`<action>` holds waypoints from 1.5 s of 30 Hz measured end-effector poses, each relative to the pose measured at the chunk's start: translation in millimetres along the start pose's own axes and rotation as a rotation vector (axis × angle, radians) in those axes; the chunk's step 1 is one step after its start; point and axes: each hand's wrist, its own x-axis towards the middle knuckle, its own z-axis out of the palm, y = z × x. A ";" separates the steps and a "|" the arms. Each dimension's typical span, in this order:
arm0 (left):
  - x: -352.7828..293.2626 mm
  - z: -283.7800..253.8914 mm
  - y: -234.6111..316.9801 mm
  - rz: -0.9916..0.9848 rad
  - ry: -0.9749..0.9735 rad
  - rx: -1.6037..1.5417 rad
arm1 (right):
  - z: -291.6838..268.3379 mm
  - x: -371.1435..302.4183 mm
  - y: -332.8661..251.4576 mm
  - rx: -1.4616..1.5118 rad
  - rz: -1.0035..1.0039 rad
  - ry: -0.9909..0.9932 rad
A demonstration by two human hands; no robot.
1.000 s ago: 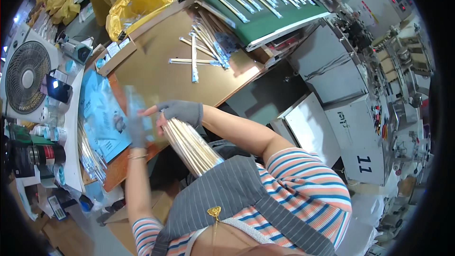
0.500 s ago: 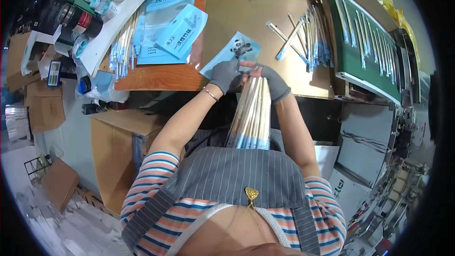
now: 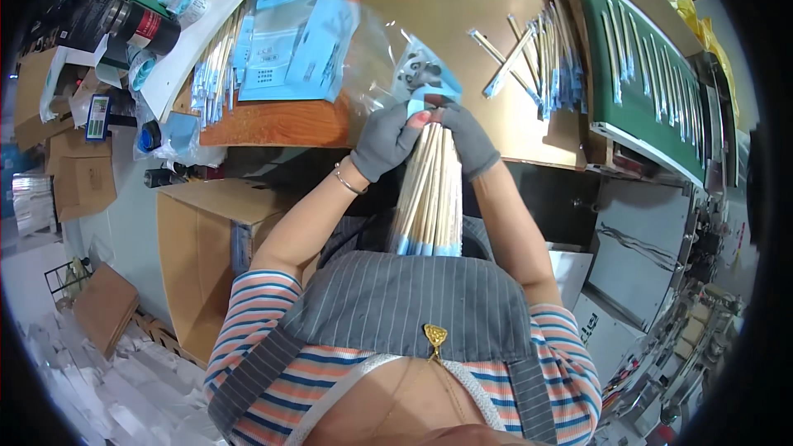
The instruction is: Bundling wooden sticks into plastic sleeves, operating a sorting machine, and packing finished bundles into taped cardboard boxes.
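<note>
A thick bundle of wrapped chopsticks (image 3: 429,190) points toward my body, blue ends resting near my apron. At its far end is a plastic bag (image 3: 423,74) with a panda print and blue parts. Its transparent side spreads out to the left, smeared by motion. My left hand (image 3: 387,142), in a grey fingerless glove, is closed with its thumb on the bag's near edge beside the chopstick tips. Gloved likewise, my right hand (image 3: 467,139) wraps round the right side of the bundle's far end. Several of its fingers are hidden behind the chopsticks.
Flat blue bags (image 3: 289,49) lie stacked on the table's left, beside a pile of wrapped chopsticks (image 3: 221,74). More loose chopsticks (image 3: 562,66) lie to the right. A green board (image 3: 607,111) there bears a row of them. An open cardboard box (image 3: 194,272) stands below the table.
The bag in my hands has turned, and its transparent side now swings out to the left over the blue bags. My left hand has shifted slightly nearer and left; the bundle has moved slightly left.
</note>
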 end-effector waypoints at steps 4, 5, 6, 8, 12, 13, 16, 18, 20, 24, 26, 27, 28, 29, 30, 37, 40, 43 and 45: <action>14.2 -13.8 24.9 0.254 -0.265 0.214 | -12.2 12.1 12.7 -0.170 -0.043 -0.137; 14.3 -12.1 25.9 0.341 -0.217 0.289 | -10.9 15.3 20.4 0.042 -0.091 -0.052; 12.3 -12.6 30.0 0.339 -0.213 0.290 | -8.3 17.6 26.5 0.254 -0.138 0.034; -2.2 -20.0 41.1 0.326 -0.074 0.236 | 10.5 -21.3 29.5 0.262 0.036 0.079; -63.6 -32.6 62.7 0.309 -0.382 0.183 | -7.1 -133.4 47.3 -0.810 0.058 -0.078; -81.6 -27.4 62.6 0.243 -0.389 0.100 | 4.3 -150.3 43.9 -0.606 0.323 0.107; -63.4 -33.7 86.2 -0.032 -0.371 0.058 | 11.3 -137.7 2.3 -1.510 -0.065 0.175; -20.7 -42.0 95.7 -0.223 -0.299 -0.140 | 19.1 -103.9 -31.0 -1.572 -0.506 0.386; 35.6 -68.9 124.9 -0.622 -0.430 -0.332 | 32.2 -79.3 -62.3 -1.514 -0.797 0.367; 103.4 -140.9 98.9 0.074 -0.234 0.204 | 97.9 -76.8 -132.8 -1.130 -0.903 0.197; 117.7 -158.6 105.0 -0.004 -0.335 0.535 | 95.4 -49.2 -155.8 -1.598 -0.918 0.203; 118.5 -164.7 89.3 -0.012 -0.375 0.577 | 99.5 -39.2 -163.0 -1.429 -0.634 0.149; 120.9 -171.4 80.0 -0.018 -0.413 0.622 | 106.3 -35.4 -168.2 -1.481 -0.679 0.126; 120.9 -170.8 95.9 -0.137 -0.474 0.438 | 110.7 -39.3 -170.9 -1.356 -0.692 0.124; 118.7 -169.6 112.7 -0.254 -0.534 0.250 | 113.9 -42.8 -171.9 -1.230 -0.701 0.120; -36.6 -73.2 26.4 -0.776 -0.249 -1.685 | 148.0 -61.9 -83.8 -1.354 -0.916 -0.173; -50.0 -16.5 40.1 -0.127 -0.440 -2.510 | 174.0 -78.3 -41.7 -1.439 -0.948 -0.544; -89.4 -113.7 102.7 -0.664 0.169 -1.875 | 200.6 -101.9 -33.6 -1.384 -0.864 -0.774; -145.6 -173.6 104.8 -0.723 0.374 -1.625 | 224.4 -92.7 -22.4 -1.239 -0.853 -0.961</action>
